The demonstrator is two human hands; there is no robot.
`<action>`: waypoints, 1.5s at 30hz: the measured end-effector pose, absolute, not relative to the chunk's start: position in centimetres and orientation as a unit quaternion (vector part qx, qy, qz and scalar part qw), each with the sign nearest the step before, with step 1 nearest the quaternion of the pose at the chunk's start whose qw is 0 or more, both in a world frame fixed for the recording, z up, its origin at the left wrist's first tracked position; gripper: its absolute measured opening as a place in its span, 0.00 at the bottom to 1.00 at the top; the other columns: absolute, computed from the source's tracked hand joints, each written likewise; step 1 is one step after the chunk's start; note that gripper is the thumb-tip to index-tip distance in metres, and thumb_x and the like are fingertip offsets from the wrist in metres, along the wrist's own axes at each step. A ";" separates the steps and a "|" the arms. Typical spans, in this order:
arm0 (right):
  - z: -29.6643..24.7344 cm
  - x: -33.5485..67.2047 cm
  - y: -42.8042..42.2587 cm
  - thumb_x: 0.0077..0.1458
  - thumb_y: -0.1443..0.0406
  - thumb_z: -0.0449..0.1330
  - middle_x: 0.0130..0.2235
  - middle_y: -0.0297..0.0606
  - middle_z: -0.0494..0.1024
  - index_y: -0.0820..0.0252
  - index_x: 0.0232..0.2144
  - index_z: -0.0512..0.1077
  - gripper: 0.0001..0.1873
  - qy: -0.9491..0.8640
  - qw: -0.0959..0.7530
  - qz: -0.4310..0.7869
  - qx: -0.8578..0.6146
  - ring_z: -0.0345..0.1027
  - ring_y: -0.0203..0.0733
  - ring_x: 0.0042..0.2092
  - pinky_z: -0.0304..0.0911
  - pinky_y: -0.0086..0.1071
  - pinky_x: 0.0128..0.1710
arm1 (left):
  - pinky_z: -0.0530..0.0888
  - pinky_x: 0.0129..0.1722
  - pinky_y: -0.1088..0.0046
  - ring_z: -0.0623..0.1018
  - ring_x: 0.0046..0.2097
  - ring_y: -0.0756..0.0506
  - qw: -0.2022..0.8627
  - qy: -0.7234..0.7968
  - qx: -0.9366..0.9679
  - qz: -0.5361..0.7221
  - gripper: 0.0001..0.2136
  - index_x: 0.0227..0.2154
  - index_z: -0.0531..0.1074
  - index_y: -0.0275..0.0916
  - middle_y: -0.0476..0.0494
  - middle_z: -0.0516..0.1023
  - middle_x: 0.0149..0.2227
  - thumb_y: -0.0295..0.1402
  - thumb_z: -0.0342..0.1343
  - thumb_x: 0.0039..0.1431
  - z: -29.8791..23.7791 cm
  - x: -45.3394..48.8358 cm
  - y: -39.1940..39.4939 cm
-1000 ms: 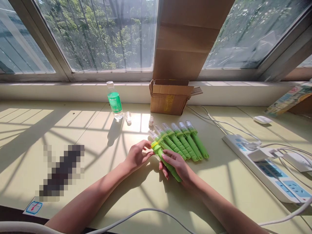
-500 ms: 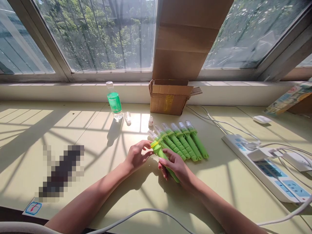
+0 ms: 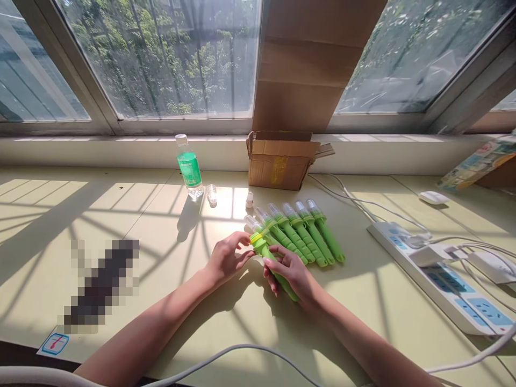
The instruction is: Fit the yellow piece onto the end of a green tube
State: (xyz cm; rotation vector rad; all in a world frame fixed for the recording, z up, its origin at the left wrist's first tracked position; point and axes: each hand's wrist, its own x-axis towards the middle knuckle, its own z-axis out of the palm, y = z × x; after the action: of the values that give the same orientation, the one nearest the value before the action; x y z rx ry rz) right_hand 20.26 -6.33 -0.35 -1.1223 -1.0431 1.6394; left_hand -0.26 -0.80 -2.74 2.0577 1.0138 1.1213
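Lying on the pale yellow-green table [image 3: 121, 215], near its middle, is a green tool [image 3: 271, 262]: a slim bright green plastic handle with a yellow collar at its upper end. It points away from the person and up to the left, at the near-left end of a row of like green tools [image 3: 300, 234], each with a clear cap, laid side by side and touching.

The lower half of the handle is covered by the right hand [image 3: 291, 271], and only its tip shows below the palm. Whether the held piece carries a clear cap cannot be told; the fingers mask that end. A pixelated patch [image 3: 100, 285] hides an item at left.

The right hand is curled over the handle from above, gripping it along its length. The left hand [image 3: 226, 258] comes in from the left, thumb and fingertips pinched on the yellow collar. The two hands are just beside each other, with the tool bridging them.

Behind stand a green-labelled bottle [image 3: 188, 167], a cardboard box [image 3: 280, 161], and two small clear caps [image 3: 212, 194]. A power strip [image 3: 439, 277] lies at right.
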 end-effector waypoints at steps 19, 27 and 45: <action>-0.4 20.2 -6.2 0.53 0.47 0.73 0.25 0.34 0.78 0.57 0.37 0.71 0.24 -0.409 0.432 0.663 -0.455 0.66 0.36 0.19 0.62 0.29 0.16 | 0.80 0.34 0.67 0.82 0.34 0.44 0.316 0.405 0.768 0.381 0.08 0.39 0.71 0.42 0.44 0.82 0.36 0.32 0.63 0.59 -2.0 0.0 -1.1; -0.3 20.2 -6.2 0.52 0.47 0.73 0.25 0.34 0.78 0.57 0.36 0.71 0.24 -0.410 0.428 0.662 -0.458 0.66 0.37 0.19 0.61 0.30 0.17 | 0.79 0.34 0.68 0.82 0.33 0.44 0.312 0.414 0.769 0.374 0.09 0.37 0.68 0.44 0.48 0.82 0.32 0.28 0.62 0.56 -2.0 0.0 -1.1; -0.3 20.4 -6.0 0.50 0.47 0.75 0.24 0.36 0.80 0.58 0.35 0.72 0.25 -0.397 0.434 0.684 -0.431 0.67 0.35 0.18 0.62 0.27 0.15 | 0.83 0.42 0.58 0.85 0.37 0.40 0.290 0.412 0.771 0.389 0.05 0.40 0.74 0.44 0.42 0.85 0.40 0.33 0.62 0.62 -2.7 -0.1 -0.8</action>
State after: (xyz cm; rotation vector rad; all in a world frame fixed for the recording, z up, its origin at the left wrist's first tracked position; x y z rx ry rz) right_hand 20.39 -5.95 -0.28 -1.0742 -0.9898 1.7037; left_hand -0.10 -0.83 -2.71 2.0571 1.1005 1.0386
